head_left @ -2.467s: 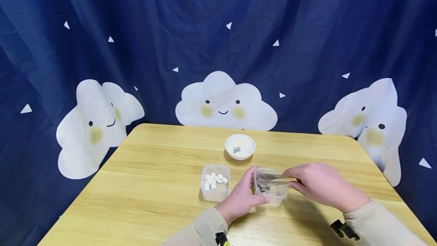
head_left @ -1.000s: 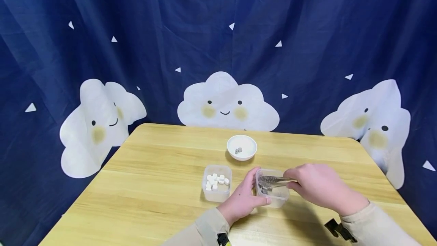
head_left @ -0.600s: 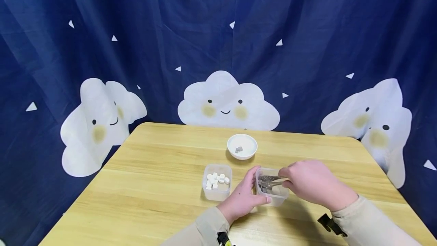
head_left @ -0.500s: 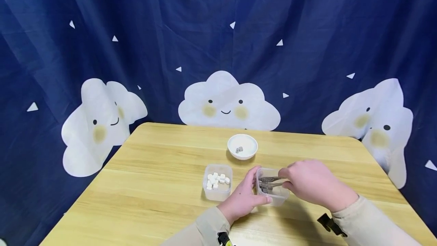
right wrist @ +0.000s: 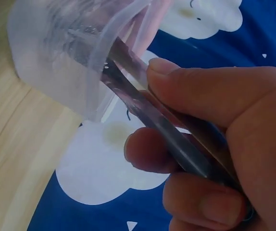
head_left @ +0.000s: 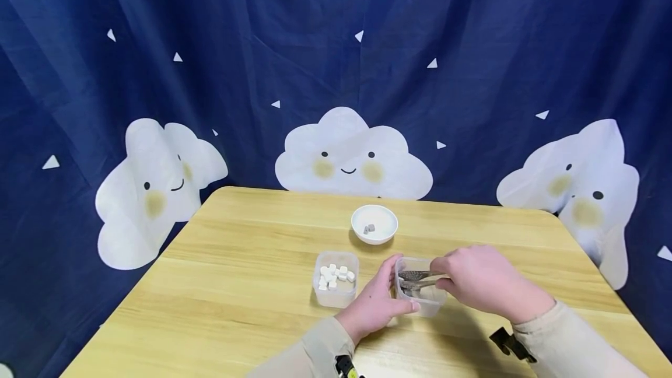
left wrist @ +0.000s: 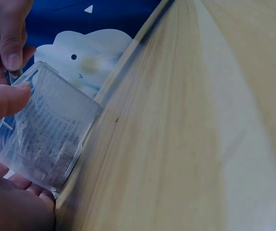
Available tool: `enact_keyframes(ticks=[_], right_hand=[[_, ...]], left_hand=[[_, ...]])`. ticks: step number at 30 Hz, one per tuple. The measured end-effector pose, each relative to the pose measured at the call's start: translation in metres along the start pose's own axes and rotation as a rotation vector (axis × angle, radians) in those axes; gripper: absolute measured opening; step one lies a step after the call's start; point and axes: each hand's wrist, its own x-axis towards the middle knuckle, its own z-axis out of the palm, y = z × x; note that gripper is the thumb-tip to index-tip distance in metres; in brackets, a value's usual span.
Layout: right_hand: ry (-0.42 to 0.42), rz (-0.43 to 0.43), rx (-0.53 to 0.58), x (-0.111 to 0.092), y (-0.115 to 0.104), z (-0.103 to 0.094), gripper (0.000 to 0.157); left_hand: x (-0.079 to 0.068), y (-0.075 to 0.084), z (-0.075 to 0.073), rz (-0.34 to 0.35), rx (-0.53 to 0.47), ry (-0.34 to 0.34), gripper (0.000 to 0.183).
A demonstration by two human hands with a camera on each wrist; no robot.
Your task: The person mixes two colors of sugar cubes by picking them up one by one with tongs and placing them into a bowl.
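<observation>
A: What is everything standing on?

B: A pale wooden desk [head_left: 236,267], its grain running crosswise, its far corners rounded. A bright glare lies on the wood near the person, and a soft shadow falls beneath the right arm.

A: And the room around it?

B: A deep blue curtain [head_left: 315,28] hangs in folds beyond the far edge and along both sides. It is scattered with small white triangles and three big clouds [head_left: 346,150]; the middle one smiles.

A: Where are the hands?

B: Over the desk, a little right of centre. The left hand [head_left: 371,307] grips a clear plastic tub [head_left: 431,308], thumb on the near side, fingers round the other. The right hand [head_left: 480,279] pinches metal tongs [head_left: 427,274] between thumb and fingers, their ends dipping inside that tub.

A: Do the tongs hold anything?

B: I can't tell; the ends are too small and shaded.

A: What else is on the wood?

B: A second tub [head_left: 336,301], just left of the left hand, with white cubes [head_left: 333,278] in it. Farther back, between the two tubs, sits a white bowl [head_left: 384,221] with two small grey cubes [head_left: 371,228] inside.
</observation>
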Motion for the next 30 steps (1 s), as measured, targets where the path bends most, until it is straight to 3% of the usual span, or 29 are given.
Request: enact_keyframes(ticks=[13,23,30], right_hand=[[0.006,0.005,0.05,-0.008,0.006,0.001,0.02],[0.086,-0.001,0.102,-0.018,0.017,-0.01,0.017],[0.178,0.02,0.107,-0.023,0.024,-0.018,0.024]], left_hand=[[0.001,0.0,-0.001,-0.004,-0.009,-0.003,0.101],[0.0,-0.001,-0.001,-0.009,-0.012,0.004,0.103],[-0.001,0.002,-0.001,-0.033,0.015,0.016,0.104]])
